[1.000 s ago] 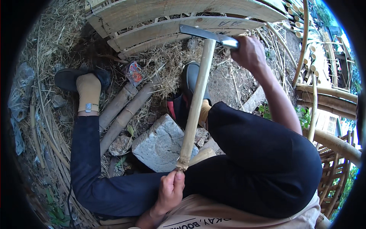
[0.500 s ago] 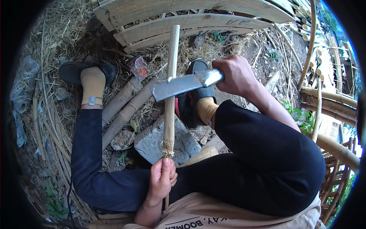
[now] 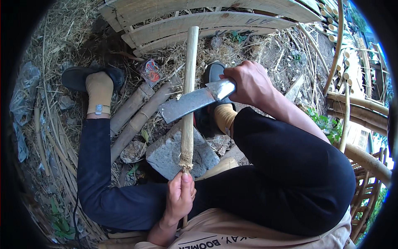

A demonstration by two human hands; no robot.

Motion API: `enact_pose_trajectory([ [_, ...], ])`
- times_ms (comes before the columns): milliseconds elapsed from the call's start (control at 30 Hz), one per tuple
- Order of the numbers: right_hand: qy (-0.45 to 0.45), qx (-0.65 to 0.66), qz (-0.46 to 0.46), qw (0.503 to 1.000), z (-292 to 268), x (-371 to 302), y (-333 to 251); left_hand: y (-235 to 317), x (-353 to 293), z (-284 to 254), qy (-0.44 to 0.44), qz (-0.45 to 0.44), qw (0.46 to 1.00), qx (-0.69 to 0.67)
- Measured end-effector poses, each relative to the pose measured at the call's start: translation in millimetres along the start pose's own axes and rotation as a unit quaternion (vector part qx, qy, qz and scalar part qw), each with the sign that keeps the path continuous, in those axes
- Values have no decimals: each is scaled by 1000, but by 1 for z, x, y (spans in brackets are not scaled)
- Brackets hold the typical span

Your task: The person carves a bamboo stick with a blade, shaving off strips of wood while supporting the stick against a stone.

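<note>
My left hand (image 3: 180,197) is closed around the narrowed lower end of a pale peeled wooden stick (image 3: 190,70), with the thumb along it. A rough, frayed shoulder shows just above the thumb. The stick points away from me, nearly upright in the picture. My right hand (image 3: 250,84), in a fist, grips a machete (image 3: 190,103) with a broad grey blade and a shiny metal collar; its handle is hidden in the fist. The blade lies across the middle of the stick, pointing left and slightly toward me. Below the stick sits a grey stone block (image 3: 161,151).
Bamboo poles (image 3: 143,116) lie on the straw-strewn ground between my feet. A wooden slatted crate (image 3: 199,23) stands ahead. Plastic sheeting (image 3: 25,91) lies far left, and stacked bamboo (image 3: 344,66) is at the right. My bent right leg (image 3: 290,170) is beside the work.
The machete has slid down the stick toward me, its tip swinging lower and left. The stick's lower end and my left hand have shifted slightly right.
</note>
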State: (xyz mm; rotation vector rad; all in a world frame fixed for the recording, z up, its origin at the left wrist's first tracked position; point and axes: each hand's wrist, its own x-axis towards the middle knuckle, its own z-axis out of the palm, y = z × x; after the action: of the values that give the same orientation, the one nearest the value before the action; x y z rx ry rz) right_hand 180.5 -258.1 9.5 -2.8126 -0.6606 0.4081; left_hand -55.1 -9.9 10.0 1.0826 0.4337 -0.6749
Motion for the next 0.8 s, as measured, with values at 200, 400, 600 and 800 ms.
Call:
enact_pose_trajectory([
  [200,65,-16,32,997,3,7,8,0,0,2,8,6,1000,14],
  [400,84,-42,79,992,-8,22,36,-4,-3,5,-9,-13,1000,23],
  [600,154,-39,96,983,-11,26,54,-7,-2,6,-29,-27,999,1],
  [800,223,-56,95,969,-32,25,80,-31,0,7,-74,27,994,79],
])
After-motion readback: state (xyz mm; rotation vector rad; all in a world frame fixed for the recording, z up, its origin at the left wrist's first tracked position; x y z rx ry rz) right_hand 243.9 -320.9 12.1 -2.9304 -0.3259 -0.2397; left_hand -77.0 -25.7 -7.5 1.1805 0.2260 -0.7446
